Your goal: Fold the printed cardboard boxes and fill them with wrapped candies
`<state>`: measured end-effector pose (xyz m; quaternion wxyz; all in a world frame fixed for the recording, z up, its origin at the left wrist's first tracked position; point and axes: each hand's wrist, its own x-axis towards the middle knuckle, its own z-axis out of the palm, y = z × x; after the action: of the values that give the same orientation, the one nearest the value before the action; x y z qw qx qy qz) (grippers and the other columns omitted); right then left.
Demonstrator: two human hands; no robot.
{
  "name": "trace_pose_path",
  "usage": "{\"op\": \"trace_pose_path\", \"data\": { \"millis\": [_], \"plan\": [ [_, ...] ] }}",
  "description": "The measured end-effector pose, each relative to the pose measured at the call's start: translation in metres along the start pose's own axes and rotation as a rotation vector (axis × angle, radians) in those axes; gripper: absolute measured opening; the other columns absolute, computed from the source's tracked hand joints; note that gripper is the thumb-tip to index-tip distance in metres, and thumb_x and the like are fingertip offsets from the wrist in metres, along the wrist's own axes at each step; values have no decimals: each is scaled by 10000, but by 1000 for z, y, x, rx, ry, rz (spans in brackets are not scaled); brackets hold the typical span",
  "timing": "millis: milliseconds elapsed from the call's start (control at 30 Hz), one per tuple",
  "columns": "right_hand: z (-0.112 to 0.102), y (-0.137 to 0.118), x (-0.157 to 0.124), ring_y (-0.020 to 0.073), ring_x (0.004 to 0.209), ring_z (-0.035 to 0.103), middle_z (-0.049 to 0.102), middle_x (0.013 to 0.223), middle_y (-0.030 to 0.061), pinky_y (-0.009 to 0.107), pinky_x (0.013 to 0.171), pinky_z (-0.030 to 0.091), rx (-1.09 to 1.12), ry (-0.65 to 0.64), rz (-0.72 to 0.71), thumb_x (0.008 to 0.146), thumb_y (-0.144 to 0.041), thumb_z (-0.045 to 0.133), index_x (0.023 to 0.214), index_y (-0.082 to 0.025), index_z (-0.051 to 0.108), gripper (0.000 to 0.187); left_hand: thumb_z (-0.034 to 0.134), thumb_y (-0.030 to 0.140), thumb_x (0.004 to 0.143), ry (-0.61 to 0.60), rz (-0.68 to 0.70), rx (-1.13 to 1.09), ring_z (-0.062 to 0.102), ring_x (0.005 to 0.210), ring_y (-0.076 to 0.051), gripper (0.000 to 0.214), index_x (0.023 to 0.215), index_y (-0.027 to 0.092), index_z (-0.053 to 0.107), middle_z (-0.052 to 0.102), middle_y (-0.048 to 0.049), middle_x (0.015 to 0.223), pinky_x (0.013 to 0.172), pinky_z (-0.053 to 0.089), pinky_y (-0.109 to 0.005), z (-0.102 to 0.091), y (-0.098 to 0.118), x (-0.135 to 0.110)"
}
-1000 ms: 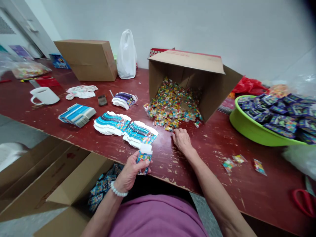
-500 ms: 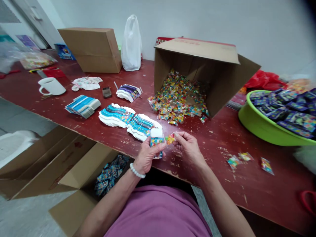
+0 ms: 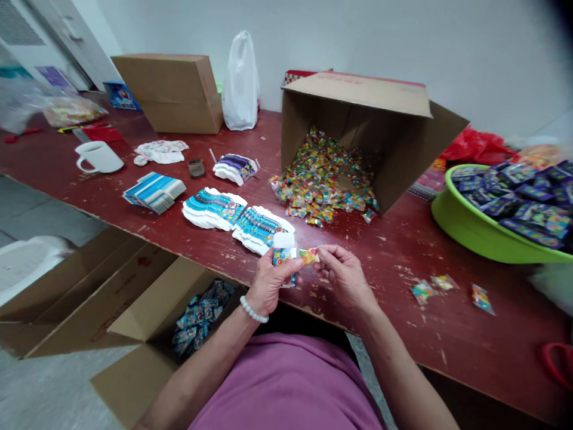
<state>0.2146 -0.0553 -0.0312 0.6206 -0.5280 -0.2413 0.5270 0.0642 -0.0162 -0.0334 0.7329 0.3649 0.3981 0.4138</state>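
Observation:
My left hand (image 3: 268, 280) is closed round a small blue printed candy box (image 3: 285, 257) whose white top flap stands up. A clear packet of colourful candy (image 3: 308, 256) is pinched by my right hand (image 3: 341, 270), just right of the box and close to my left thumb. Beyond my hands lie two fanned rows of flat blue boxes (image 3: 215, 209). Wrapped candies (image 3: 326, 185) spill out of a cardboard box (image 3: 403, 161) tipped on its side. Several loose candy packets (image 3: 443, 283) rest on the table to the right.
On the red table (image 3: 380, 310) a green basin (image 3: 465, 233) full of dark packs stands at right. A white mug (image 3: 101, 157), blue box stack (image 3: 156, 192) and purple flat boxes (image 3: 235, 168) sit at left. Below the edge, an open carton (image 3: 143, 298) holds blue packs.
The candy packet in my right hand stays beside the blue box, now lying more level. The view has shifted slightly; both holds are the same.

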Motion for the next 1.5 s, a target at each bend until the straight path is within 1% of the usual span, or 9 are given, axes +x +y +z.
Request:
{"op": "trace_pose_path", "data": {
  "millis": [167,333,467,600,933,1033,1167,1267,1500],
  "plan": [
    [-8,5,0,108,570,572,658,697,-4,211,502,437,-58,13,-50,642,-449,834,801,-186,708,333,876,319,589,-9,1,2,581,487,-87,565,1055,154,602,684,10,757,463,486,-211,1,1,-2],
    [-43,3,3,98,507,485,617,613,-27,222,481,375,-199,195,-171,652,-464,820,810,-179,712,344,879,322,570,5,-61,24,586,472,-95,515,964,151,594,676,10,717,459,480,-216,-2,0,0],
    [-72,-2,2,109,542,506,642,639,-15,233,506,388,-208,299,-193,615,-456,843,798,-175,715,359,860,317,605,10,-62,48,599,482,-99,474,940,156,568,685,7,737,470,484,-216,-5,-3,3],
    [-80,-3,-4,113,550,509,634,630,-16,234,502,386,-188,330,-194,604,-446,849,777,-179,714,346,855,318,614,-2,-79,63,614,503,-103,482,972,163,573,688,14,756,492,507,-224,-7,-3,5],
    [-69,-9,-13,98,500,511,629,594,-24,216,471,373,-76,387,-212,615,-455,838,810,-183,702,361,877,297,569,7,-72,53,605,492,-100,487,937,165,585,664,33,717,495,508,-228,-8,-5,4],
    [-55,-11,-14,89,494,507,633,584,-21,205,467,372,-69,335,-216,619,-448,843,803,-179,699,357,872,280,588,-16,-35,44,586,494,-85,482,946,166,571,660,34,739,498,498,-220,-3,-5,0],
    [-29,-10,-18,101,505,525,640,590,-15,214,469,394,-90,272,-203,612,-457,843,791,-180,702,359,862,295,617,-52,2,32,591,534,-80,523,1022,167,556,712,-22,886,520,504,-217,7,-2,-9],
    [-14,-9,-22,108,503,529,644,587,-10,224,471,405,-106,242,-181,603,-466,843,793,-178,706,372,864,291,615,-55,39,4,595,582,-88,540,1047,168,565,698,-11,877,537,522,-216,10,1,-16],
    [3,-6,-32,95,514,539,648,606,-13,203,482,411,-104,182,-165,590,-467,852,806,-167,706,398,857,271,625,-66,56,-48,567,538,-74,458,971,155,581,666,8,834,505,514,-212,6,3,-25]
  ]
}}
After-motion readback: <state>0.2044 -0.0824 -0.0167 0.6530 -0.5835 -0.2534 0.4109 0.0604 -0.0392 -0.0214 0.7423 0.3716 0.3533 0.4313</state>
